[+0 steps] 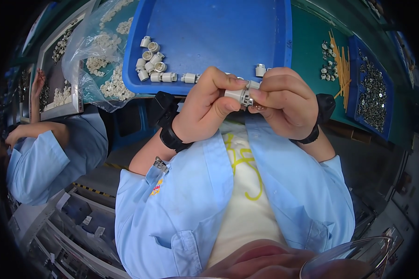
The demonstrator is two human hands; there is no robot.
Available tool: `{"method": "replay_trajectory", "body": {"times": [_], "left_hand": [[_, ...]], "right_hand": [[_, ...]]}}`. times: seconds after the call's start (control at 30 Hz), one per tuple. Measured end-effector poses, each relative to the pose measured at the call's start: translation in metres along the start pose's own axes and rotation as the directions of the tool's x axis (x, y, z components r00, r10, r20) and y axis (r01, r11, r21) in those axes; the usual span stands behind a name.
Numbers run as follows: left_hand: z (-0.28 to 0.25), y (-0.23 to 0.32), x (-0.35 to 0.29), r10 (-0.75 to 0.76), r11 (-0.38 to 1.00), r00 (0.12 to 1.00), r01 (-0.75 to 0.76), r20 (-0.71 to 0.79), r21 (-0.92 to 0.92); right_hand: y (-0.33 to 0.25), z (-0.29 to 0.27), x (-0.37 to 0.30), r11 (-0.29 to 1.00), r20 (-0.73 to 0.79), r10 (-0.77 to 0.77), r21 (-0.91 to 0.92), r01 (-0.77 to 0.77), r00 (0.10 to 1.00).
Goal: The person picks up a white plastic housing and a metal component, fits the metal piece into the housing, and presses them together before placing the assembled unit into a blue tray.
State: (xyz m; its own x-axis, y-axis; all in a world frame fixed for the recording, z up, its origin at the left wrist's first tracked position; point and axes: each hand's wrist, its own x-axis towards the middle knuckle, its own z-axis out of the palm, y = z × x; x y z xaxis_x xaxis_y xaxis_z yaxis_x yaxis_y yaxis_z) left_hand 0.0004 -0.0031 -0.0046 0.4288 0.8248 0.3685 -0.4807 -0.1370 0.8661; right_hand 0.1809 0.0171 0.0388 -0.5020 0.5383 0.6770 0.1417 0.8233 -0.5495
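Observation:
Between my two hands, over the near edge of the blue tray (219, 32), is a white cylindrical plastic fitting (235, 95) with a metal part at its right end. My left hand (207, 107) is closed with thumb and forefinger on the white body. The fingers of my right hand (284, 100) pinch the metal end, which they partly cover. Similar white fittings (151, 60) lie heaped in the tray's near left corner. A short row of them (170, 77) runs along its near edge towards my left hand, and another single fitting (260, 70) sits behind my right hand.
A clear plastic bag (97, 51) of small white parts lies left of the tray. To the right are wooden sticks (344, 69), small metal parts (328, 72) and a blue bin (377, 93) of metal pieces. A co-worker in a blue shirt (74, 149) sits at the left.

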Motion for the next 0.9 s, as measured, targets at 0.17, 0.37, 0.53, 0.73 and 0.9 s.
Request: {"method": "replay_trajectory", "body": {"times": [0.17,0.37,0.53,0.73,0.9], "left_hand": [[-0.003,-0.003,0.003,0.109,0.985,0.993,-0.113,0.039,0.129],[-0.001,-0.004,0.004,0.162,0.948,0.986,-0.169,0.048,0.270],[0.000,-0.006,0.006,0.169,0.959,0.985,-0.174,0.044,0.221],[-0.001,-0.002,0.008,0.156,0.957,0.986,-0.168,0.065,0.235],[-0.004,-0.005,0.007,0.167,0.942,0.986,-0.166,0.021,0.292]], "right_hand": [[-0.002,0.002,0.000,1.000,-0.018,0.011,-0.028,-0.012,1.000],[-0.002,0.004,-0.003,0.999,-0.053,0.034,-0.016,-0.035,0.998],[0.003,0.003,-0.002,1.000,-0.018,-0.002,-0.011,0.001,1.000],[0.004,0.008,-0.005,1.000,-0.065,-0.010,-0.006,0.010,0.998],[0.009,0.012,-0.010,1.000,-0.096,0.015,0.005,-0.015,0.995]]}}
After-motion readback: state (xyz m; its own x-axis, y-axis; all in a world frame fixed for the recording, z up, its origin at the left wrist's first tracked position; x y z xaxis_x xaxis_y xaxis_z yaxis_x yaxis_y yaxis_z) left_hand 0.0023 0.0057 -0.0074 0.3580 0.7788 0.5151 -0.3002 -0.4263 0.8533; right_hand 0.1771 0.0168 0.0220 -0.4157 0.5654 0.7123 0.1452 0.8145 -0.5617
